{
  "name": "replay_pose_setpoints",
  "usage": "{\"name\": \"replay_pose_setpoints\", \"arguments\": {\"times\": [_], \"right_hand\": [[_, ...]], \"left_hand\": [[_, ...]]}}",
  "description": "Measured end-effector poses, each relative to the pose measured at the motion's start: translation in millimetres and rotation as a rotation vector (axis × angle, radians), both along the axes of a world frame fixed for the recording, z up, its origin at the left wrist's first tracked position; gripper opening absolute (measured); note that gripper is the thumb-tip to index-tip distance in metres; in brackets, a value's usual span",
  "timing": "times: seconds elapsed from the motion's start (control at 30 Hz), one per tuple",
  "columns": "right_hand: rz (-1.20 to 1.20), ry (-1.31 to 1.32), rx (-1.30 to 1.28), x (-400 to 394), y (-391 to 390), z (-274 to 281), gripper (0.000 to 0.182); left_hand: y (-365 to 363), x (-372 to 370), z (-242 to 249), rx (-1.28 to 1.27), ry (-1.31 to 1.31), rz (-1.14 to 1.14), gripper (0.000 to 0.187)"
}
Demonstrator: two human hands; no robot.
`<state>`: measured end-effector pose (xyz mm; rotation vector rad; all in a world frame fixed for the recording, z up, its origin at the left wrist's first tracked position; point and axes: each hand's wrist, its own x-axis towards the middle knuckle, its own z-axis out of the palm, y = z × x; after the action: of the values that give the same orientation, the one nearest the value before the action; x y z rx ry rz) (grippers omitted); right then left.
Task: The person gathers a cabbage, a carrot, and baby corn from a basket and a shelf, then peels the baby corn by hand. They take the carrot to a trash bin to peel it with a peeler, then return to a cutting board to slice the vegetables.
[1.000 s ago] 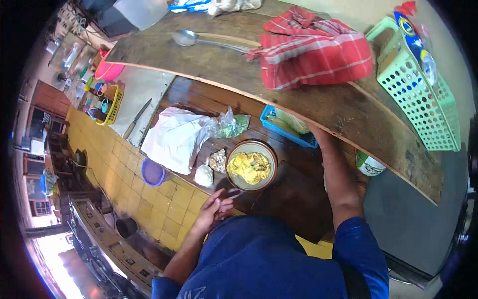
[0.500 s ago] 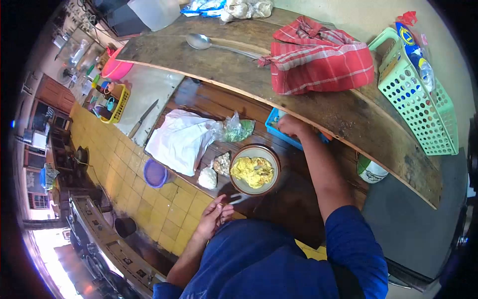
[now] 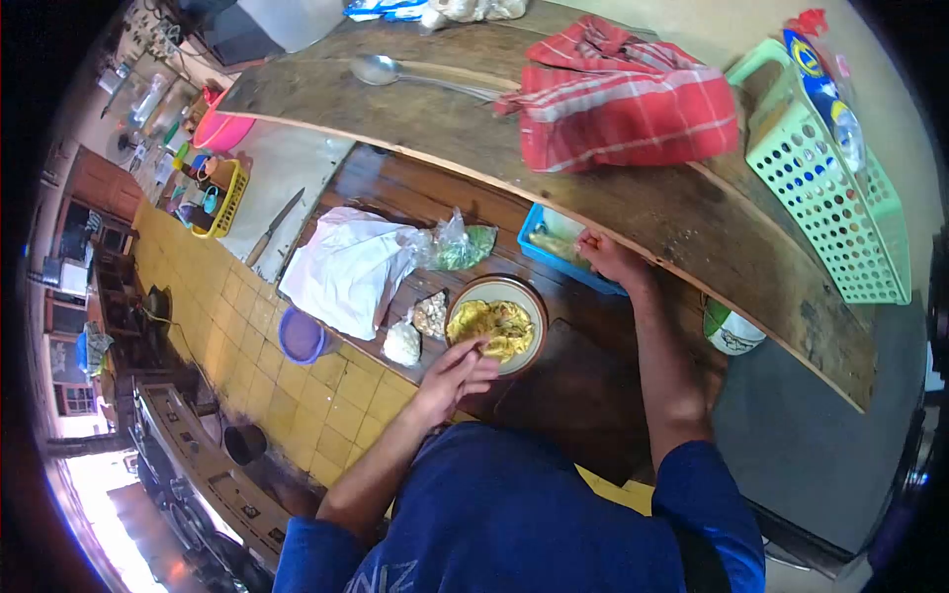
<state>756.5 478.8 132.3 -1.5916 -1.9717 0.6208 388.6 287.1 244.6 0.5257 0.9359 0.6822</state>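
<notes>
A round brown-rimmed plate [image 3: 540, 341] on the dark wooden table holds yellow, browned food [image 3: 506, 321] that looks like an omelette. My left hand [image 3: 458, 381] is over the plate's near left edge, fingers curled, and anything in the pinch is too small to make out. At the right side of a blue plastic basket [image 3: 534, 247], partly under the raised plank, my right hand [image 3: 611, 259] has its fingers pressed together, their contents hidden. Pale items lie inside the basket. Left of the plate are two small plastic bags, one with white contents [image 3: 401, 343] and one with brownish pieces [image 3: 430, 314].
A white plastic bag [image 3: 341, 267] lies beside a bag of green leaves [image 3: 467, 247]. The raised plank [image 3: 445, 128] carries a spoon [image 3: 378, 69], a red checked cloth [image 3: 633, 119] and a green basket [image 3: 840, 198]. A knife [image 3: 277, 227] lies at left.
My left hand has moved up and right to the plate's edge; the pale utensil near its fingers no longer shows. My right hand has drawn back from inside the blue basket toward its right side.
</notes>
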Motion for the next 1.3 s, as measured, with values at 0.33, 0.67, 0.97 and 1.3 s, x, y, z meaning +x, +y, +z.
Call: {"name": "replay_pose_setpoints", "arguments": {"times": [0.33,0.67,0.97,1.3], "right_hand": [[-0.191,-0.130,0.141,-35.5,9.0,23.4,0.018],[-0.312,-0.361,0.186,-60.2,38.9,5.2,0.019],[-0.475,-0.185,0.238,-2.8,37.2,15.4,0.019],[-0.299,0.735,-0.286,-63.7,-49.5,154.6,0.020]], "left_hand": [[36.3,62.9,-5.7,0.082,0.021,-0.261,0.043],[35.9,45.1,-13.6,0.045,0.037,-0.250,0.044],[24.3,29.8,-19.3,0.041,0.032,-0.216,0.046],[35.5,31.0,6.1,0.479,0.254,0.015,0.039]]}}
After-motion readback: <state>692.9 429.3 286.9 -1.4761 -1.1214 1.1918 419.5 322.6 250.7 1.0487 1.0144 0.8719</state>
